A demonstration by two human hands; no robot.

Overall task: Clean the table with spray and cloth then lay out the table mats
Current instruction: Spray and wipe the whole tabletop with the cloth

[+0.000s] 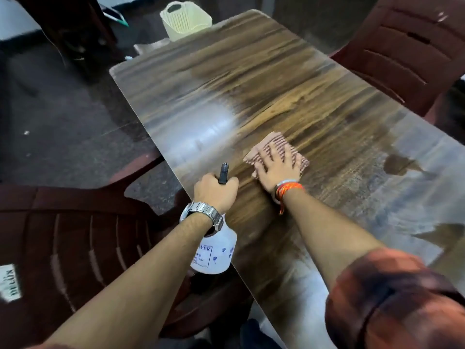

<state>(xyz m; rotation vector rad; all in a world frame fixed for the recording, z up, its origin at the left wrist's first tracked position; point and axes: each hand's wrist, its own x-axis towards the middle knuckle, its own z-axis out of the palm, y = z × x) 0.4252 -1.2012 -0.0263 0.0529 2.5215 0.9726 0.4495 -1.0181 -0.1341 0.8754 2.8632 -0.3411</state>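
Note:
A long wood-grain table (264,79) runs from the near right to the far middle. My right hand (276,165) lies flat, fingers spread, pressing a pinkish ribbed cloth (273,142) onto the tabletop. My left hand (216,190) is closed around the top of a white spray bottle (216,253), whose dark nozzle (223,172) sticks up above the fist. The bottle hangs at the table's left edge. Wet patches (397,165) show on the table's right side. No table mats are visible.
A dark red plastic chair (75,248) stands left of the table, close under the bottle. Another dark red chair (407,51) stands at the far right. A pale plastic basket (185,20) sits beyond the table's far end. Dark floor lies to the left.

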